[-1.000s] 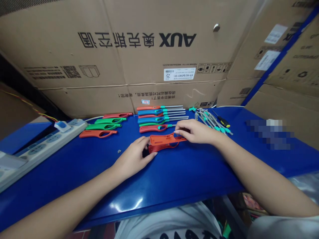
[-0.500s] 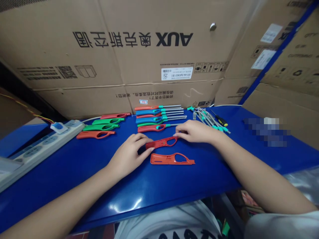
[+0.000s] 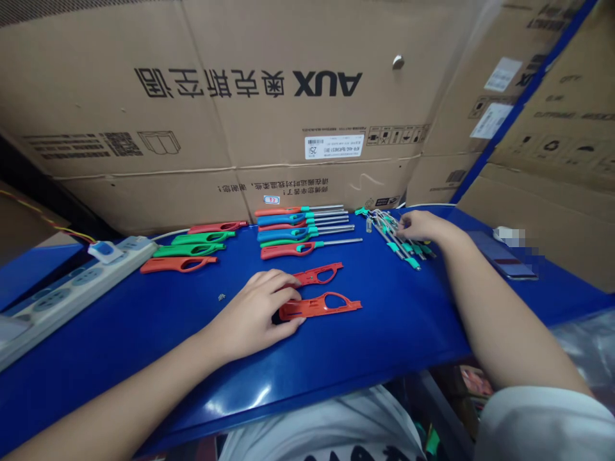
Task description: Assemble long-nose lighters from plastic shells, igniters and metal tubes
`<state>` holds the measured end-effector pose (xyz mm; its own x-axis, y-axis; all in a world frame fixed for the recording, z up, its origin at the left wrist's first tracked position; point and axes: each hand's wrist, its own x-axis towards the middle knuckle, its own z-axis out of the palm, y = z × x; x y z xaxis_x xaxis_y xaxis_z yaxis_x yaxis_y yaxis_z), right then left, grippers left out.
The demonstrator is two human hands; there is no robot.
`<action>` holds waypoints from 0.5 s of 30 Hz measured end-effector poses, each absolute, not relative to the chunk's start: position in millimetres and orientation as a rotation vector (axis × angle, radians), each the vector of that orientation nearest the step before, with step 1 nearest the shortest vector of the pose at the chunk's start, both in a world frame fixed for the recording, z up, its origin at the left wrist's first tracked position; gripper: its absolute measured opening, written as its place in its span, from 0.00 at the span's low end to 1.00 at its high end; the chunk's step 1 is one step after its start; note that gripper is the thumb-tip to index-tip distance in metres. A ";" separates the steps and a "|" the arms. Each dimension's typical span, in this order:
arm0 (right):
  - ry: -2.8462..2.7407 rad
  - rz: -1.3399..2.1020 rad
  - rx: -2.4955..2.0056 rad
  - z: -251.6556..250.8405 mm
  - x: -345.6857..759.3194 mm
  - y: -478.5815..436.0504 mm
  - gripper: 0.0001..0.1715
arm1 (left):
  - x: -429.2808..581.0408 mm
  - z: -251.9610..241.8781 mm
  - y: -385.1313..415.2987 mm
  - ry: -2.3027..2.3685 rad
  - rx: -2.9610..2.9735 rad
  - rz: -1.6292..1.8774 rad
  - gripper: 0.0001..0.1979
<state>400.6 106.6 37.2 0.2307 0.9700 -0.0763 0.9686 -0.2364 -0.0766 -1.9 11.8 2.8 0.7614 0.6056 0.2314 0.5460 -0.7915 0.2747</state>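
Observation:
My left hand [image 3: 262,310] grips the left end of an orange-red lighter handle half [image 3: 331,306], thumb on the near side and fingers over the far side. The half lies hollow side up, its finger loop to the right. Just behind it is a red handle half [image 3: 319,274], partly hidden under my left fingers. My right hand [image 3: 425,227] has its fingers drawn together at the pile of lighter tubes [image 3: 396,240], metal rods with green ends and thin wires. What its fingertips hold, if anything, is hidden.
Several lighters with metal tubes [image 3: 302,230] lie in a row behind my left hand. Handle shells [image 3: 182,262] lie further left by a white power strip [image 3: 62,294]. Small screws [image 3: 221,296] sit left of my left hand. A phone [image 3: 509,259] is at right; cardboard [image 3: 269,128] stands behind.
My right hand has left the red handle half and moved right to the tube pile. My left hand has released the red half and come nearer, onto the orange-red one. The view shifted slightly.

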 end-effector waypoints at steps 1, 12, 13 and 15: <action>-1.930 0.189 -2.450 35.2 401.1 107.9 0.06 | -2.9 4.5 12.5 0.911 2.756 0.449 0.08; -1.836 0.230 -2.528 26.3 390.8 117.3 0.08 | -5.6 1.4 19.3 0.887 2.651 0.387 0.12; -1.826 0.237 -2.526 26.5 390.6 117.8 0.09 | -5.3 0.6 19.2 0.878 2.643 0.391 0.12; -1.804 0.242 -2.507 27.5 390.9 118.5 0.10 | -5.0 0.1 18.9 0.869 2.633 0.399 0.11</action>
<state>390.9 118.5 27.5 0.3101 0.9453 -0.1008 0.9385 -0.3213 -0.1264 -5.0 18.9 0.1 0.7734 0.6143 0.1564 0.5191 -0.7554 0.3999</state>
